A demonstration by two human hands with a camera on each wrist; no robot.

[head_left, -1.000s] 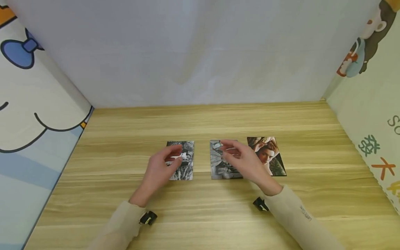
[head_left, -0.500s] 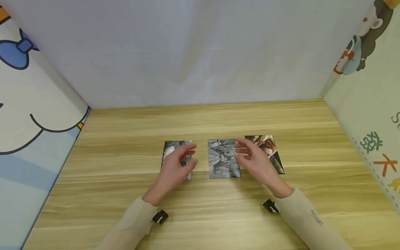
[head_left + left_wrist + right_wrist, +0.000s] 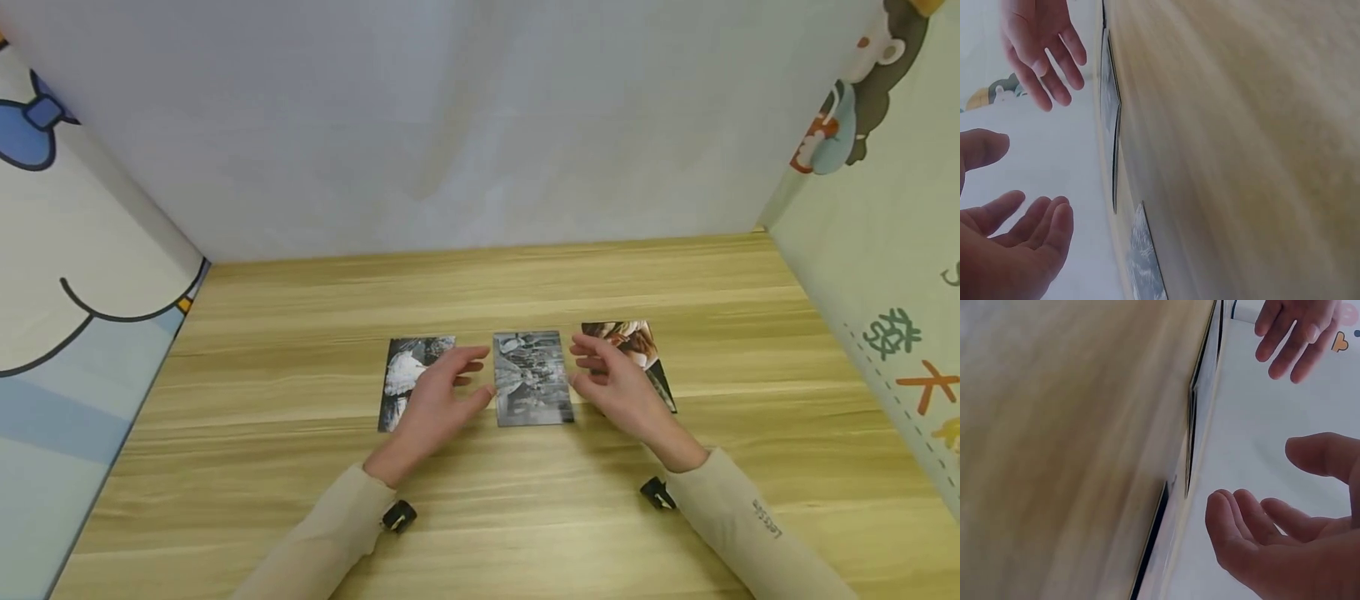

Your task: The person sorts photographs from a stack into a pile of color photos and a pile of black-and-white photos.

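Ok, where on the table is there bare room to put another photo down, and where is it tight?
Bare wood lies behind the row up to the white back wall, left of the left photo, right of the colour photo, and on the near table between the sleeves. It is crowded around the middle photo, flanked by the left hand and right hand.

Both arms wear long beige sleeves of a soft, plain fabric that end at the wrists, leaving the left hand (image 3: 433,406) and the right hand (image 3: 622,392) bare. The right sleeve (image 3: 750,525), at the lower right of the frame, carries a small line of dark printed lettering along the forearm, too small to read. The left sleeve (image 3: 322,542), at the lower middle, shows no marking. Under each wrist sits a small black device with a pale yellowish spot: one at the left cuff (image 3: 398,516), one at the right cuff (image 3: 657,493).
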